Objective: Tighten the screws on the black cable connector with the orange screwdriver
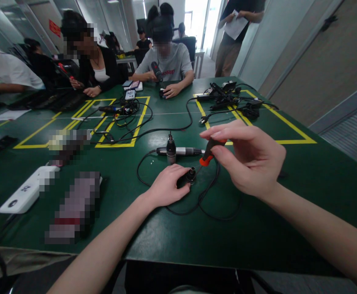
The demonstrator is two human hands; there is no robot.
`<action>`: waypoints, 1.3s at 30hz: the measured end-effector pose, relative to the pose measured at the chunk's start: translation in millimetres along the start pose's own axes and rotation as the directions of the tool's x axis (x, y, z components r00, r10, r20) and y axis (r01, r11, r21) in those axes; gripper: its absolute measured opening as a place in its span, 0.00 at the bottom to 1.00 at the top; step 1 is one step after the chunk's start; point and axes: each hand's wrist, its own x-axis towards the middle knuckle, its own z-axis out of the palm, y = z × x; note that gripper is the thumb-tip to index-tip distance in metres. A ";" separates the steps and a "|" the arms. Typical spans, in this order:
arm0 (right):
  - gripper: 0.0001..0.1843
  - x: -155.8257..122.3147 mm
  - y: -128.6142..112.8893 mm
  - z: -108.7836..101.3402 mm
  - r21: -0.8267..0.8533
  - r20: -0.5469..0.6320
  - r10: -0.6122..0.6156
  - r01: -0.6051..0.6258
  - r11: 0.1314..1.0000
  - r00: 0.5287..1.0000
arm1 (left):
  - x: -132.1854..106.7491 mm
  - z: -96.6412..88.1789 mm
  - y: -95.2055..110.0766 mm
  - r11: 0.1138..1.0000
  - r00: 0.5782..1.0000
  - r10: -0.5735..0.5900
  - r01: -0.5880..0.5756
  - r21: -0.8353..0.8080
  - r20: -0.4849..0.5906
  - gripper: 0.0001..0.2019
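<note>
My left hand [170,185] rests on the green table, its thumb and fingers closed around a small dark round part [191,176] with a metal stub on top. In my right hand [251,159] a screwdriver [208,154] with a black and orange handle is pinched between thumb and fingers. Its thin shaft slants down to the left, with the tip close to the dark part; whether they touch I cannot tell. Just beyond, a black tapered tool piece [171,149] stands upright in front of a silver and black corded hand tool [184,151] lying on its side.
A black cable [202,200] loops on the table around my hands. To the left lie a white power strip-like block [28,190] and a blurred flat object [74,206]. Cable piles [224,96] sit within yellow tape [291,124]. Several people work across the table.
</note>
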 end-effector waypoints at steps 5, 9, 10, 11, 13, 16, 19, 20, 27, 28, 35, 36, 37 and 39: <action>0.18 -1.1 -0.1 -1.4 0.020 0.074 0.027 -0.028 0.999 0.997 | 0.0 -0.2 -0.1 1.000 1.000 0.004 -0.004 -0.002 0.006 0.07; 0.16 1.7 0.4 -1.6 -0.022 0.043 -0.021 0.022 1.000 0.999 | 0.6 0.1 0.4 1.000 1.000 0.006 -0.006 0.002 0.002 0.06; 0.15 2.3 0.5 -1.5 -0.045 0.030 -0.040 0.041 0.998 0.999 | 0.7 0.2 0.5 1.000 1.000 0.007 -0.007 0.003 0.001 0.06; 0.15 2.6 0.6 -1.5 -0.066 0.021 -0.051 0.052 0.996 0.998 | 0.8 0.3 0.6 1.000 1.000 0.007 -0.007 0.005 0.001 0.06; 0.16 2.6 0.5 -1.5 -0.084 0.016 -0.050 0.051 0.995 0.999 | 0.8 0.3 0.7 1.000 1.000 0.007 -0.007 0.007 0.002 0.06; 0.18 1.0 0.2 -1.4 -0.054 0.039 -0.009 0.011 0.998 0.999 | 1.0 -0.3 1.1 1.000 1.000 0.007 -0.007 0.002 0.002 0.06; 0.20 -0.4 0.5 -1.7 -0.014 0.072 0.015 -0.014 1.000 0.997 | 1.0 -1.0 1.3 1.000 1.000 0.011 -0.011 -0.005 -0.001 0.06; 0.20 -0.6 0.9 -1.8 -0.006 0.079 0.013 -0.013 1.000 0.997 | 0.9 -1.1 1.2 1.000 1.000 0.011 -0.011 -0.004 0.000 0.06; 0.18 0.6 3.6 -0.7 -0.005 0.046 0.006 -0.006 1.000 0.999 | -0.9 4.1 -3.6 0.999 1.000 -0.019 0.020 0.038 -0.010 0.14; 0.18 0.8 3.7 -0.5 -0.011 0.040 0.006 -0.005 1.000 0.999 | -1.0 4.9 -4.3 0.999 1.000 -0.025 0.025 0.041 -0.009 0.14; 0.20 -0.2 5.7 -1.4 -0.029 0.027 0.011 -0.010 1.000 1.000 | -1.1 4.0 -3.5 0.999 1.000 -0.021 0.021 0.041 -0.002 0.10; 0.21 -0.7 6.5 -1.7 -0.035 0.027 0.013 -0.012 0.999 1.000 | -1.1 3.4 -3.3 0.999 1.000 -0.022 0.022 0.039 0.004 0.11; 0.22 -1.0 7.2 -2.1 -0.046 0.023 0.014 -0.013 0.999 1.000 | -1.2 2.8 -3.3 0.999 1.000 -0.023 0.022 0.037 0.011 0.11; 0.22 -1.2 8.3 -2.9 -0.055 0.029 0.023 -0.021 0.998 0.999 | -1.4 1.8 -3.7 0.999 0.999 -0.025 0.024 0.033 0.021 0.14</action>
